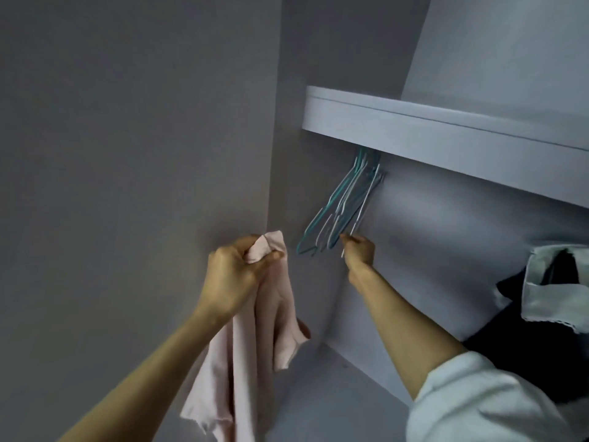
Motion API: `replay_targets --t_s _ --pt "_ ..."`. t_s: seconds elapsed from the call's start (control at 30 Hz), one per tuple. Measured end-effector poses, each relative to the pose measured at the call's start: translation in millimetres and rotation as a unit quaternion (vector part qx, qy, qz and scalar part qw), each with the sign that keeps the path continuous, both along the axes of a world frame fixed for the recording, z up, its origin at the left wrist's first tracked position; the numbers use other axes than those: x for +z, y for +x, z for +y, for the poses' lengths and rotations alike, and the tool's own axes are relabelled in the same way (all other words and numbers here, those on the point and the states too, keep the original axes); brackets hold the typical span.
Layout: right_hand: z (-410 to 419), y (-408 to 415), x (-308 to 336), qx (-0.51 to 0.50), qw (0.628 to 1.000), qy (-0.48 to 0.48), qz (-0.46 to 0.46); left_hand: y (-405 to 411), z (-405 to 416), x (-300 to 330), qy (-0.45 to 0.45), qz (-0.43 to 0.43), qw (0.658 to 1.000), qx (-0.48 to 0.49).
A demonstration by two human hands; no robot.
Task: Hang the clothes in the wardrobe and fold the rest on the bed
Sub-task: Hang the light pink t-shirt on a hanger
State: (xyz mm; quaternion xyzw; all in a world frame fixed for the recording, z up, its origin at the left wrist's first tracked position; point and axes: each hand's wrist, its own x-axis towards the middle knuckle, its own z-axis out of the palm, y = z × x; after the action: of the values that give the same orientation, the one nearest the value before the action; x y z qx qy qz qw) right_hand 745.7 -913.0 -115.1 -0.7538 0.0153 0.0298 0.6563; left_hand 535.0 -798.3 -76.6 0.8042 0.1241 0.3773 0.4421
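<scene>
My left hand is shut on a pale pink garment, which hangs limp below my fist in front of the wardrobe's left wall. My right hand reaches into the wardrobe and pinches the lower end of a white hanger. That hanger belongs to a bunch of several teal and white hangers that dangle tilted from under the shelf. The rail that carries them is hidden behind the shelf's front edge.
A grey shelf crosses the wardrobe above the hangers. At the right edge hang a dark garment and a pale light-blue one. The wardrobe's left wall and back panel are plain grey.
</scene>
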Motion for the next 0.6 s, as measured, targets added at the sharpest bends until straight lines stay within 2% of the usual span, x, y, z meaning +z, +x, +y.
replay_targets --t_s 0.23,0.43,0.6 --pt "-11.4 -6.0 17.8 -0.045 0.992 0.113 -0.018 1.4 1.9 1.7 0.012 0.071 0.996 -0.054" --pt "-37.6 -40.2 11.9 -0.046 0.991 0.122 -0.02 -17.3 -5.1 -4.5 0.028 0.119 0.992 -0.035" --pt "-72.7 -105.9 -12.6 -0.032 0.995 0.091 -0.004 -53.4 -12.4 -13.5 0.014 0.176 0.982 -0.068"
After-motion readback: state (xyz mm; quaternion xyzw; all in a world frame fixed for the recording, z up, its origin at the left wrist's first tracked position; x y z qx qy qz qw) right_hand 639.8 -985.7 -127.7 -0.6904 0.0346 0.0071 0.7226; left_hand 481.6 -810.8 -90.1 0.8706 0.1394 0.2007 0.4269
